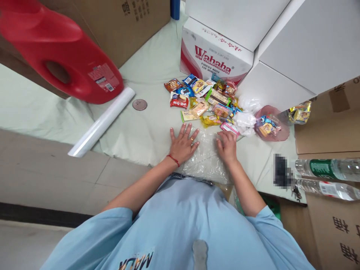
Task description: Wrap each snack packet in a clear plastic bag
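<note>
A sheet of clear plastic (206,161) lies on the pale green cloth at the front edge, close to my body. My left hand (184,144) rests flat on its left side with the fingers spread. On the right side, my right hand (227,147) lies on the plastic, its fingers slightly bent and apart. Just beyond both hands is a pile of wrapped snacks (199,107). A pink packet (230,128) lies right above my right fingertips. Crumpled white plastic bags (245,122) sit between the pile and a pink bowl (284,131) with snack packets in it.
A red jug (75,48) and a white roll (102,122) are at the left, near a round brown disc (140,104). A Wahaha box (215,54) stands behind the snacks. Plastic bottles (341,168) lie at the right beside cardboard boxes (329,131).
</note>
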Motion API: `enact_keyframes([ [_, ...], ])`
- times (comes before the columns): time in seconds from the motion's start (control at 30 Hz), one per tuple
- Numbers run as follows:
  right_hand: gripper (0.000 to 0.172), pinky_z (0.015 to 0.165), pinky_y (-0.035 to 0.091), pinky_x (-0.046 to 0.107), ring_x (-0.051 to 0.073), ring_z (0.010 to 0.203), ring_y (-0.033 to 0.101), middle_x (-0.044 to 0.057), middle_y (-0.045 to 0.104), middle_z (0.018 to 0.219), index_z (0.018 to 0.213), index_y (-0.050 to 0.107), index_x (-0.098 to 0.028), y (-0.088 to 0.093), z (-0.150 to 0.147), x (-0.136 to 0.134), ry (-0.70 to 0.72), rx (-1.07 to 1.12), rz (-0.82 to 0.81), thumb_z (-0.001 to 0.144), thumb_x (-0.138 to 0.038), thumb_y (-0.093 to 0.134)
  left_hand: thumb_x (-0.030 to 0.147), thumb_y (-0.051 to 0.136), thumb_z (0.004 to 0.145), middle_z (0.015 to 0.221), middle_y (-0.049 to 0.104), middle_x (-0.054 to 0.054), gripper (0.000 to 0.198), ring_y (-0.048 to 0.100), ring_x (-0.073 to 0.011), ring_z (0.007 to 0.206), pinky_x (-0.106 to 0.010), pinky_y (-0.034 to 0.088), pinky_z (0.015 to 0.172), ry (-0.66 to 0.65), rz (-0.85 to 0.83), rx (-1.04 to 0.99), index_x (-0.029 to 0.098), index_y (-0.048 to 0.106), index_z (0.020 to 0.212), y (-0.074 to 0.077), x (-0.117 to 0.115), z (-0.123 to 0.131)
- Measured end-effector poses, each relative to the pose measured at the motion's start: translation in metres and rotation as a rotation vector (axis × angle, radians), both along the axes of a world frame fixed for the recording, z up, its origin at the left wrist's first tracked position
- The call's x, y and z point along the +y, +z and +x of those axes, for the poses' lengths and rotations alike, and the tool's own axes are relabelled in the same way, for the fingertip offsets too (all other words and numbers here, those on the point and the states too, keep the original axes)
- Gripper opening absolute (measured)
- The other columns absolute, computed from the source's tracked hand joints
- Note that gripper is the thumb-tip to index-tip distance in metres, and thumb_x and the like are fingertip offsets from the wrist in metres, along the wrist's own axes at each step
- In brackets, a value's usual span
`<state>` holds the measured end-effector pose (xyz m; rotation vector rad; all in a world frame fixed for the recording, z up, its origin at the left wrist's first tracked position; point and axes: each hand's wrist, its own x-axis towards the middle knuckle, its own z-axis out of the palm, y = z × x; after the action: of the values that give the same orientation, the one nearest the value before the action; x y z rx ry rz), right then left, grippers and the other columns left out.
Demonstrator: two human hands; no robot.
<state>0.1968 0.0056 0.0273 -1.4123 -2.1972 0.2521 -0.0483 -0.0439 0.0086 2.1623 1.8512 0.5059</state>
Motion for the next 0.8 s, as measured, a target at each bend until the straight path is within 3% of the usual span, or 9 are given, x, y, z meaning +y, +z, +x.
enact_keyframes([
  [0.17, 0.035, 0.117, 0.042, 0.053, 0.031, 0.135, 0.053, 0.013, 0.069, 0.137, 0.129, 0.072, -0.019, -0.012, 0.009, -0.024, 0.115, -0.075, -0.012, 0.105, -0.032, 0.05, 0.047, 0.041, 0.105, 0.176, 0.024, -0.009, 0.06, 0.011, -0.0309, 0.165, -0.067, -0.005, 0.129, -0.009, 0.086, -0.015, 0.032, 0.037, 0.163, 0.002, -0.007, -0.003],
  [0.3, 0.046, 0.115, 0.044, 0.055, 0.035, 0.136, 0.053, 0.022, 0.059, 0.15, 0.136, 0.067, -0.009, -0.021, 0.03, -0.009, 0.012, -0.099, -0.039, 0.105, -0.038, 0.05, 0.037, 0.043, 0.106, 0.158, 0.056, -0.012, 0.047, 0.04, -0.0291, 0.155, -0.058, 0.016, 0.13, -0.095, 0.101, -0.035, 0.028, 0.056, 0.15, -0.002, -0.01, -0.007],
  [0.37, 0.044, 0.113, 0.046, 0.054, 0.035, 0.13, 0.057, 0.021, 0.063, 0.145, 0.133, 0.069, -0.01, -0.019, 0.037, 0.001, -0.03, -0.089, -0.048, 0.105, -0.038, 0.049, 0.033, 0.041, 0.106, 0.148, 0.064, -0.013, 0.043, 0.048, -0.028, 0.148, -0.056, 0.023, 0.128, -0.134, 0.072, -0.036, 0.025, 0.062, 0.142, -0.004, -0.01, -0.007],
  [0.5, 0.037, 0.105, 0.051, 0.05, 0.032, 0.115, 0.062, 0.015, 0.072, 0.125, 0.127, 0.072, -0.018, -0.002, 0.034, 0.026, -0.05, -0.1, -0.03, 0.103, -0.027, 0.046, 0.039, 0.04, 0.106, 0.165, 0.047, -0.014, 0.053, 0.037, -0.0317, 0.156, -0.069, 0.006, 0.128, -0.086, 0.027, -0.003, 0.022, 0.05, 0.155, -0.004, -0.006, -0.006],
  [0.57, 0.04, 0.108, 0.048, 0.049, 0.032, 0.12, 0.059, 0.014, 0.07, 0.13, 0.132, 0.07, -0.019, 0.006, 0.022, 0.043, 0.004, -0.13, 0.001, 0.099, -0.02, 0.047, 0.046, 0.04, 0.105, 0.17, 0.037, -0.014, 0.059, 0.031, -0.0337, 0.159, -0.075, -0.003, 0.125, -0.069, -0.012, 0.022, 0.025, 0.042, 0.161, -0.002, -0.004, -0.004],
  [0.7, 0.053, 0.117, 0.039, 0.053, 0.036, 0.137, 0.045, 0.016, 0.06, 0.149, 0.144, 0.062, -0.015, 0.01, -0.013, 0.077, 0.102, -0.214, 0.003, 0.092, -0.016, 0.056, 0.057, 0.037, 0.105, 0.174, 0.028, -0.012, 0.063, 0.02, -0.0355, 0.163, -0.079, -0.005, 0.123, -0.029, -0.046, 0.065, 0.03, 0.04, 0.162, -0.001, -0.003, 0.0],
  [0.8, 0.046, 0.116, 0.037, 0.057, 0.037, 0.136, 0.045, 0.017, 0.065, 0.141, 0.139, 0.066, -0.014, 0.01, -0.029, 0.096, 0.127, -0.238, -0.048, 0.095, -0.017, 0.054, 0.054, 0.035, 0.106, 0.174, 0.028, -0.011, 0.06, 0.02, -0.0347, 0.163, -0.08, -0.004, 0.122, -0.027, -0.047, 0.082, 0.032, 0.04, 0.162, -0.001, -0.003, 0.001],
])
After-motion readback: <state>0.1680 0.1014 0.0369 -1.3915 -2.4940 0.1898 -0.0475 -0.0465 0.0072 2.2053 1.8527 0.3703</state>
